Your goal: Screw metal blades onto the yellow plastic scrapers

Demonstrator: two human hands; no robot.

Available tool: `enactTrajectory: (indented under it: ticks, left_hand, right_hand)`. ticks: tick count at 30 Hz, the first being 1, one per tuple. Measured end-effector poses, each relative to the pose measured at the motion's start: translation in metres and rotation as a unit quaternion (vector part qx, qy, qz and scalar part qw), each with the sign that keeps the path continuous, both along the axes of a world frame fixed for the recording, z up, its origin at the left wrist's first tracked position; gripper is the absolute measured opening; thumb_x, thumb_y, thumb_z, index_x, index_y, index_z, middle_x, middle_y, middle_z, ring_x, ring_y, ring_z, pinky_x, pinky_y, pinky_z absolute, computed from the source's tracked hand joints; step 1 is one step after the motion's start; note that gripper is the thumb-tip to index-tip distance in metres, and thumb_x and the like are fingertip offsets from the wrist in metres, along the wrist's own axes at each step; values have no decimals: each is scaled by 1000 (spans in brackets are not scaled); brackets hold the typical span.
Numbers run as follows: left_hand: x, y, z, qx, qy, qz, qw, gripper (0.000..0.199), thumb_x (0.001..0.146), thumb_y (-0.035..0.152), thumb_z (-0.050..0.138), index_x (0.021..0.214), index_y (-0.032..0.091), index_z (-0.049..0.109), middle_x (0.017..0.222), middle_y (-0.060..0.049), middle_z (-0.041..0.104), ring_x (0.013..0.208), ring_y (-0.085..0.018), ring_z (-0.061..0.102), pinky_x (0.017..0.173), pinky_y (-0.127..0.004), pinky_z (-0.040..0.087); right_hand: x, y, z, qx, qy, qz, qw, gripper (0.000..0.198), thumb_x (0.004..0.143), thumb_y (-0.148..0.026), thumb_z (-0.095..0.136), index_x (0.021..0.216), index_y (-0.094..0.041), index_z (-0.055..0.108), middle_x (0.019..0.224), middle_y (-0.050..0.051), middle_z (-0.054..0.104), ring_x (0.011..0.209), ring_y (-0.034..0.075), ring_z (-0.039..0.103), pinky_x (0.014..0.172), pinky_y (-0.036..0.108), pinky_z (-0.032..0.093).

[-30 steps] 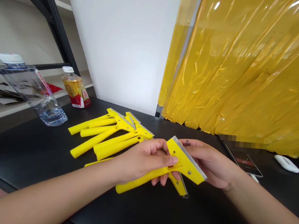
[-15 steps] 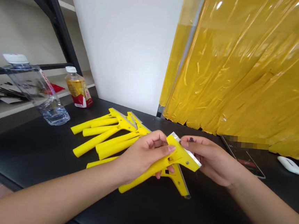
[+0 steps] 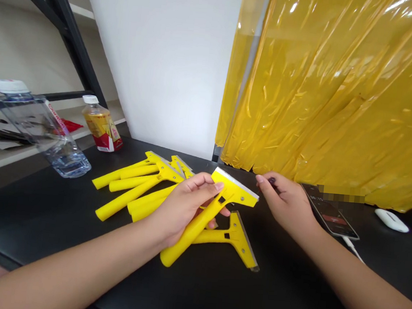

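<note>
A yellow scraper (image 3: 200, 221) with a wide head and a pale metal blade edge is gripped by my left hand (image 3: 191, 196). Its head points up and to the right, with the thumb pressed near the neck. My right hand (image 3: 284, 200) is held apart from the scraper, to its right, with the fingers curled. A small dark thing (image 3: 272, 180) shows at those fingers; I cannot make out what it is. Below the held scraper, another yellow scraper (image 3: 240, 239) lies on the black table (image 3: 287, 296). Several more yellow scrapers (image 3: 125, 205) are heaped on the left, partly hidden by my left hand.
A clear bottle (image 3: 61, 154) and a smaller red-labelled bottle (image 3: 103, 128) stand at the left. On the right lie a phone (image 3: 333, 218) with a white cable (image 3: 352, 248) and a white case (image 3: 391, 220). A white panel (image 3: 163, 64) and yellow plastic sheeting (image 3: 334, 89) rise behind.
My right hand has come away from the scraper's blade edge, leaving a gap. The left hand has shifted slightly left with the scraper, and the lower scraper is more exposed.
</note>
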State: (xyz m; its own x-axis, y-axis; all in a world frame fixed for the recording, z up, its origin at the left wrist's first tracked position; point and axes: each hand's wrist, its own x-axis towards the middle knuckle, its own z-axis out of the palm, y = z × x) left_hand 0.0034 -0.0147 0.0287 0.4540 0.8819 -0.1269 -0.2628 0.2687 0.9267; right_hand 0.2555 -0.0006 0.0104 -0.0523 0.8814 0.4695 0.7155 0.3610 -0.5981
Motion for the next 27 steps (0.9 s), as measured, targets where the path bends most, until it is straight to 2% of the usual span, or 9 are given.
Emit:
enactTrajectory:
  ticks: [6,14,27]
  left_hand:
    - [1,1,0,-11,4,-2,1000,24,95,40,72,96,20,58,93,-7,75,79,-19,75,52,-21,52]
    - [1,1,-1,-10,2,0,1000,22,96,39,71,95,20,59,94,-6,74,79,-19,74,52,-22,53]
    - [1,1,-2,-10,2,2,1000,22,97,38,69,95,20,57,94,-7,74,78,-20,74,51,-22,52]
  right_hand:
    - [-14,-10,0,15,3,33,999,34,105,-49,52,85,-24,64,77,1,68,70,17,61,66,30,44]
    - [-12,-4,-8,32,20,39,999,31,105,-45,55,86,-23,66,79,0,70,73,17,63,67,29,45]
    - [-15,-7,-9,44,12,74,996,24,105,-38,56,88,-24,66,79,-2,69,71,14,63,67,26,45]
